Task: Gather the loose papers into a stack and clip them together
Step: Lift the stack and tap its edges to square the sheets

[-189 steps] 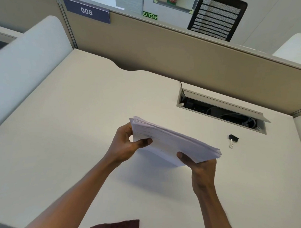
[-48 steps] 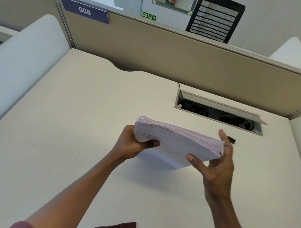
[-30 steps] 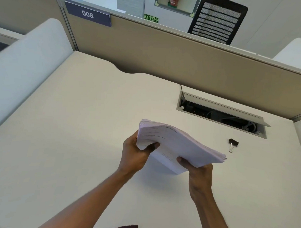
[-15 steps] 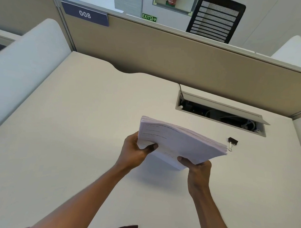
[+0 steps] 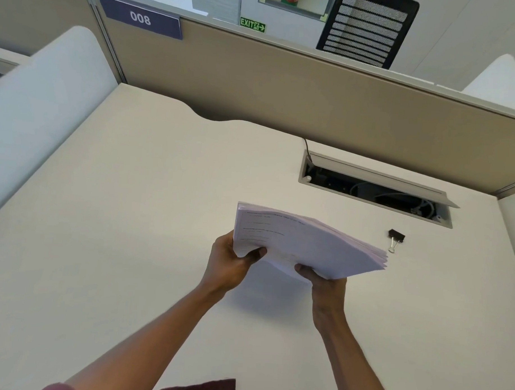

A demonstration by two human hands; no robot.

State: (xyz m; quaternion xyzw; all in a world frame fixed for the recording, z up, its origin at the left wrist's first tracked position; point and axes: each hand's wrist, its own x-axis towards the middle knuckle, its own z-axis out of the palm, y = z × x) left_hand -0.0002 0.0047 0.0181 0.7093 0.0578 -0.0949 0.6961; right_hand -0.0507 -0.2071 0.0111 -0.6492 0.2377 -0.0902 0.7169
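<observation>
Cream desk (image 5: 118, 219), open cable tray (image 5: 376, 190) set into the desk's far right, tan partition (image 5: 283, 87) along the desk's far edge, "008" nameplate (image 5: 140, 18) on the partition's top left, black mesh chair back (image 5: 367, 29) and green exit sign (image 5: 252, 24) beyond the partition

We cannot read the small print on the stack of papers (image 5: 301, 243), the stack hides most fingers of both hands, and at 6 o'clock the edge cuts our forearms
</observation>
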